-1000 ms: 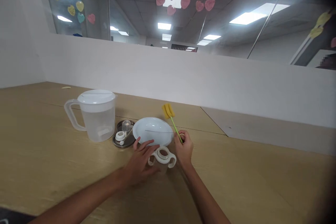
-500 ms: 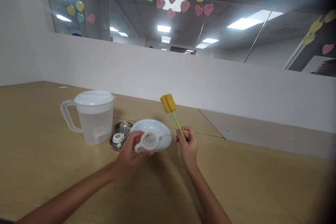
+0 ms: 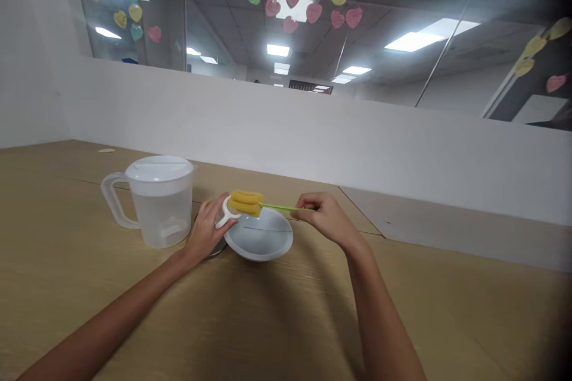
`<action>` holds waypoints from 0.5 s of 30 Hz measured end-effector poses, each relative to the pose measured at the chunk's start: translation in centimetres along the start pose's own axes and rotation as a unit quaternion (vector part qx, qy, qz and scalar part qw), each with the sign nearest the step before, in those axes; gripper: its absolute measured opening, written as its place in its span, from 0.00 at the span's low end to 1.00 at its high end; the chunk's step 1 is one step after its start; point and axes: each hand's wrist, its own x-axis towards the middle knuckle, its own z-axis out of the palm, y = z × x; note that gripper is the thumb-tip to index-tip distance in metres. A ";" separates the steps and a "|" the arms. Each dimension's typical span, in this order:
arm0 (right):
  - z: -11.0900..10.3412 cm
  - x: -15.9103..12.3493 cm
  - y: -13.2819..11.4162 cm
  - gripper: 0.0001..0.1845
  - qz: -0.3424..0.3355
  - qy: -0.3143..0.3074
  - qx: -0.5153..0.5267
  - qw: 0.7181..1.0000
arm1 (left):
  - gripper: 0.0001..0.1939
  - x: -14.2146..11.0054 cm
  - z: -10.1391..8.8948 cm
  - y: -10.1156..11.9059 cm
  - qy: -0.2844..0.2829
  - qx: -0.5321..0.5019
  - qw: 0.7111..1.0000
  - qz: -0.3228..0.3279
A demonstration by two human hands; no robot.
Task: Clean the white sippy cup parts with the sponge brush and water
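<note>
My left hand (image 3: pixel 206 231) is closed on a white two-handled cup top (image 3: pixel 226 214), lifted above the left rim of a white bowl (image 3: pixel 261 239). My right hand (image 3: pixel 325 217) pinches the green stick of a sponge brush, held level over the bowl. The yellow sponge head (image 3: pixel 245 203) points left and meets the white cup top. How far the sponge reaches into the piece is hidden.
A clear lidded pitcher (image 3: pixel 157 200) with water stands left of the bowl on the wooden table (image 3: pixel 286 321). A small metal tray (image 3: pixel 217 246) lies mostly hidden behind my left hand. A white partition wall (image 3: pixel 313 137) runs along the table's far edge.
My left hand picked the white handled piece off the table and raised it over the bowl. My right hand swung the brush from upright to level, sponge now against that piece.
</note>
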 end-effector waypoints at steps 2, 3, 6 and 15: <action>-0.1 -0.1 0.0 0.13 0.001 -0.009 -0.024 1.000 | 0.26 1.0 -0.1 0.1 -0.010 0.019 0.999 0.031; -0.2 -0.1 0.1 0.14 -0.002 -0.011 -0.035 0.999 | 0.26 1.7 -0.2 0.1 -0.012 0.031 0.998 0.047; -0.6 -0.2 0.1 0.13 0.013 -0.019 -0.055 0.998 | 0.26 3.4 -0.3 0.1 -0.013 0.075 0.992 0.100; 0.5 1.0 1.4 0.14 0.025 -0.073 -0.087 0.993 | 0.24 3.9 1.4 1.5 -0.082 0.163 0.956 0.229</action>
